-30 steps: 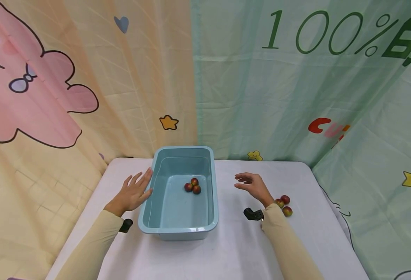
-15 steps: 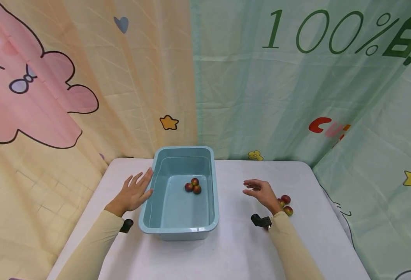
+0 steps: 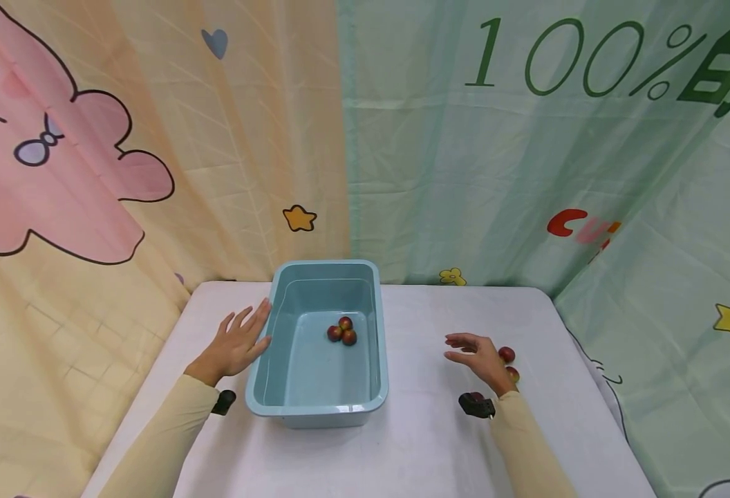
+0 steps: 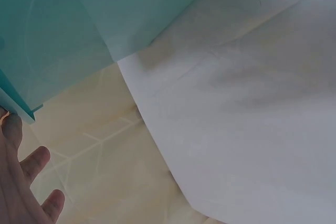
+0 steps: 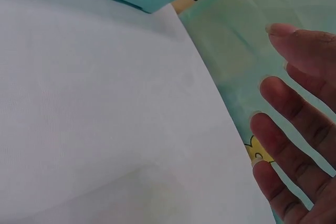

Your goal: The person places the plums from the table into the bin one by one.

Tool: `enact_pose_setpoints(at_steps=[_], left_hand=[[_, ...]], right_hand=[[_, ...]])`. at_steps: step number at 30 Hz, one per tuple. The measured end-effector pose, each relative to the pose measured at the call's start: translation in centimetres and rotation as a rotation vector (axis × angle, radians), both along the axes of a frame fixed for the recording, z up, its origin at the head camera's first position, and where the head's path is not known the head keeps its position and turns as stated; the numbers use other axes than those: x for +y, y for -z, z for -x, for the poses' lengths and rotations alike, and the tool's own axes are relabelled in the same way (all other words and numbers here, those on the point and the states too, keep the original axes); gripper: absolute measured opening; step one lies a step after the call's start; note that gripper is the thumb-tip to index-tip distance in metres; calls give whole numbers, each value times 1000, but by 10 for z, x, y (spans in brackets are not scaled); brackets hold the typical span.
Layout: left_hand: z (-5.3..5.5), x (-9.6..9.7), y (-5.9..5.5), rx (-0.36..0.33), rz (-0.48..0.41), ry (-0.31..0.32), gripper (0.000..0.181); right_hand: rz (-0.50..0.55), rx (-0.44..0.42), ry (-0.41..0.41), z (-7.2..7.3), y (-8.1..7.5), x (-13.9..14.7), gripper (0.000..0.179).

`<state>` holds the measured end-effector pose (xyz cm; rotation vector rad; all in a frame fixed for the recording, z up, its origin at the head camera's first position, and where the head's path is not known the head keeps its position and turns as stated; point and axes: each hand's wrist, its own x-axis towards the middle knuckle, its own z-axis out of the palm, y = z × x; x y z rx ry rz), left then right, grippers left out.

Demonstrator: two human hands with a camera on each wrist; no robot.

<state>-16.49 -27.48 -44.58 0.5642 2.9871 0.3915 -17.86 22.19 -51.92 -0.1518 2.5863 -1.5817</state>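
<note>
A light blue plastic basin (image 3: 315, 409) stands on the table, with 3 red-green plums (image 3: 348, 337) clustered on its floor, right of centre. My left hand (image 3: 233, 351) rests with spread, straight fingers against the basin's left rim; the left wrist view shows fingers beside the basin wall (image 4: 63, 35). To the right of the basin, my right hand (image 3: 482, 360) hovers over the table, fingers loosely bent and holding nothing. Just beyond that hand lie a red plum (image 3: 507, 354) and a greener plum (image 3: 512, 374), the latter partly hidden. Another reddish round bit (image 3: 477, 395) peeks out behind the wrist camera.
A white cloth covers the table (image 3: 415, 443). Printed curtains (image 3: 440, 152) hang close behind the table and along both sides. Black wrist cameras (image 3: 477, 407) stick out from both sleeves. The basin's high walls stand between the two hands.
My right hand has moved right and toward me, away from the basin, and now covers more of the loose plums. The left hand and the basin stay in place.
</note>
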Motion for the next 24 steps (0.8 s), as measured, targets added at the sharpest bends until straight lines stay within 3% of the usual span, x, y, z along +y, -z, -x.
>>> enact_pose_setpoints(at_steps=[14, 24], left_hand=[[0, 1, -1, -7, -4, -3, 68], [0, 0, -1, -12, -16, -3, 68]], right_hand=[[-91, -35, 71, -21, 24, 19, 42], [-11, -119, 131, -40, 45, 30, 41]])
